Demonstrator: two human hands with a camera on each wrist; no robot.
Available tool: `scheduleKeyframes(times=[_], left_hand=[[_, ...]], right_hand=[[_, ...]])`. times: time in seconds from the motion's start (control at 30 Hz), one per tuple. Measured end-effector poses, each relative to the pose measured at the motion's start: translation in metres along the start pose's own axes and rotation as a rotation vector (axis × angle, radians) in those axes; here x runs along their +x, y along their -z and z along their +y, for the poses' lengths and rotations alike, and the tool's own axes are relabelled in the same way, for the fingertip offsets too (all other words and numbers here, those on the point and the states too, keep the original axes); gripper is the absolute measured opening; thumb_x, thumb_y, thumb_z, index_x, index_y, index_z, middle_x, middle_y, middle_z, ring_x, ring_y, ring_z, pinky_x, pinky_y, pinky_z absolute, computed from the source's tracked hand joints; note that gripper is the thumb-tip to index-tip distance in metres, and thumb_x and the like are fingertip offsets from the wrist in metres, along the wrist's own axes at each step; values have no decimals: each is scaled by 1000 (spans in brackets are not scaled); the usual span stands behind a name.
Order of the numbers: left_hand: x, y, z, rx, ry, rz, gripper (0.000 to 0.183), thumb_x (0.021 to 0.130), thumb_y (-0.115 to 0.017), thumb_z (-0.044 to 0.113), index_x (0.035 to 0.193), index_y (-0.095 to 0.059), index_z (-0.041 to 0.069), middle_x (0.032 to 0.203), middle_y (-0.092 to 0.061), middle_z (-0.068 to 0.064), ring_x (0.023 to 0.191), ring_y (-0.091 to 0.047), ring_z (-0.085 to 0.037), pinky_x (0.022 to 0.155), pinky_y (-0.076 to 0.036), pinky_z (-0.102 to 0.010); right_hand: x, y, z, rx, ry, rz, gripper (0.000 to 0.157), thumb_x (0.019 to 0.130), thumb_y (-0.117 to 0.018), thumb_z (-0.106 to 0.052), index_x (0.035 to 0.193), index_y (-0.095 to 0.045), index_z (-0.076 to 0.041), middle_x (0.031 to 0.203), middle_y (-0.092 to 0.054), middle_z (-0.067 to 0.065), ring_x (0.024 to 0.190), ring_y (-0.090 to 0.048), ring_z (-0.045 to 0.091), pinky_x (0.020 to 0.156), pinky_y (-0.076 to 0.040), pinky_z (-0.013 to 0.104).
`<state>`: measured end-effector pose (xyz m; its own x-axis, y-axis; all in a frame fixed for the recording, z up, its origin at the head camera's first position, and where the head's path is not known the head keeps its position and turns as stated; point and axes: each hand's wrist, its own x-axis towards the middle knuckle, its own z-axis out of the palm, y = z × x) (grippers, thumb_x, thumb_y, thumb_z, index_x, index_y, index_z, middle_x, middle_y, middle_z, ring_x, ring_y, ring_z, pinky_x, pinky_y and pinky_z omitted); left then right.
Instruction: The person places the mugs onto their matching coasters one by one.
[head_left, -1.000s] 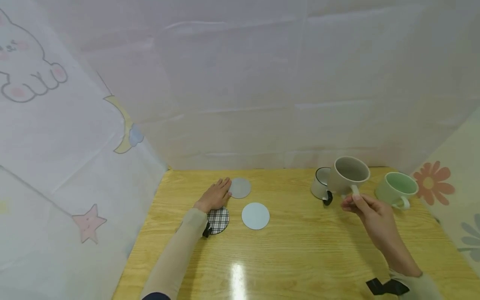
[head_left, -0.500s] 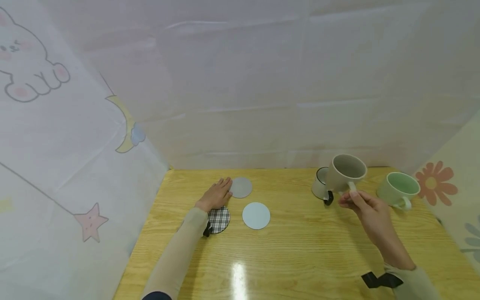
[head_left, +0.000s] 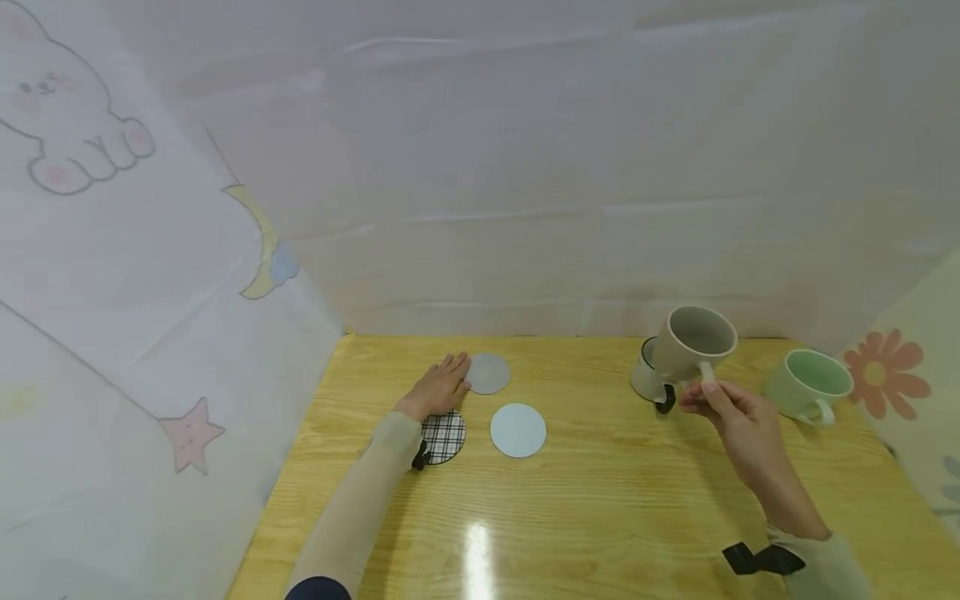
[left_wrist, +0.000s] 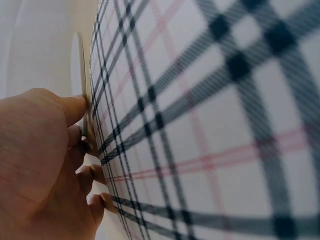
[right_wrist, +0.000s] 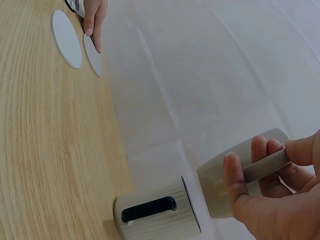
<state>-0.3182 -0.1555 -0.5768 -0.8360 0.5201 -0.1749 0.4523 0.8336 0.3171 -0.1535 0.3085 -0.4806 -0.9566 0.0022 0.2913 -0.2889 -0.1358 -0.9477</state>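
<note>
My right hand [head_left: 746,433] grips the handle of a beige mug [head_left: 686,346], lifted off the table with its mouth upward. Just behind it stands a white mug [head_left: 647,375] with a dark rim and black handle, partly hidden by the beige one. On the left, my left hand [head_left: 437,387] lies with fingers extended, touching the edge of a grey round coaster [head_left: 489,374]. A plaid coaster [head_left: 444,437] sits partly under the left wrist and fills much of the left wrist view. Beside these lies a pale blue-white round coaster [head_left: 518,431].
A green mug [head_left: 808,385] stands on the right part of the wooden table [head_left: 570,517]. Cloth walls [head_left: 480,167] with printed figures enclose the table's back and sides.
The head view has shifted slightly, so the scene sits a little further right. The right hand still holds the beige mug aloft, and the left hand stays by the grey coaster.
</note>
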Motion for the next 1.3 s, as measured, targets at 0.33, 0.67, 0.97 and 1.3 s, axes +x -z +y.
scheduleKeyframes(times=[0.33, 0.67, 0.97, 1.3], left_hand=[[-3, 7, 11, 11, 3, 5, 61, 118, -37, 29, 169, -23, 0, 178, -19, -17, 165, -17, -41, 133, -20, -60], [-4, 7, 12, 12, 8, 2, 60, 118, -37, 27, 169, -22, -1, 178, -18, -19, 165, -15, -42, 133, -19, -61], [-2, 2, 6, 5, -30, 28, 60, 118, -34, 29, 169, -22, -2, 177, -20, -19, 164, -18, -43, 132, -22, -62], [-4, 5, 10, -3, -10, 8, 60, 118, -37, 27, 169, -22, -1, 178, -18, -19, 165, -16, -43, 133, -19, -61]], right_hand=[[1, -4, -1, -14, -10, -6, 31, 113, -52, -9, 115, -65, 19, 108, -76, 2, 103, -75, 14, 92, -62, 24], [3, -13, 1, -18, -8, -20, 36, 113, -51, -7, 116, -59, 28, 107, -77, 8, 100, -77, 16, 91, -63, 27], [4, -22, 1, -27, -17, -17, 37, 113, -52, -7, 116, -58, 29, 105, -76, 8, 97, -77, 17, 90, -64, 28], [8, -31, 4, -160, -33, -29, 32, 112, -54, -10, 118, -66, 20, 106, -77, 3, 98, -78, 13, 91, -63, 25]])
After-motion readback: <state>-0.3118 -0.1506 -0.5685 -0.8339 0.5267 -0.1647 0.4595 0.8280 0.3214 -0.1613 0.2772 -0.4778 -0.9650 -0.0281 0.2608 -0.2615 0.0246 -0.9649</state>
